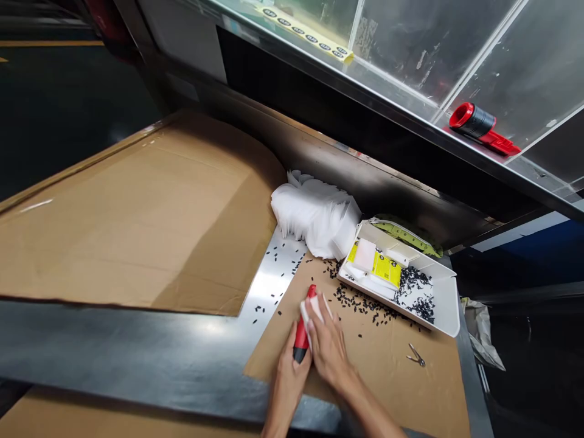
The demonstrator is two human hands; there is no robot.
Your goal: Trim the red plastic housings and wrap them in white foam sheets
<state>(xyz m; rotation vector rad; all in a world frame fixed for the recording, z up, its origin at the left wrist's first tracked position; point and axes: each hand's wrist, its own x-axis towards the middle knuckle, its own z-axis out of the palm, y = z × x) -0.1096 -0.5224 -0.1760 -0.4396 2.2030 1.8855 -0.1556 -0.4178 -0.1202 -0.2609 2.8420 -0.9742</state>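
My left hand (288, 372) grips a red and black hand tool (302, 333) low on its handle, its red tip pointing away from me. My right hand (327, 347) rests beside it, fingers pinching a small white piece (312, 312) against the tool's upper part. Both hands are over a brown cardboard sheet (387, 371) on the steel bench. Small black parts (360, 302) lie scattered just beyond my fingers.
A white tray (449, 304) holds black parts, white pieces and a yellow label. A pile of white pieces (314, 214) lies behind it. Small metal tweezers (415, 356) lie on the cardboard at right. A red and black tool (481, 126) sits on the upper ledge. Large cardboard (114, 213) covers the left.
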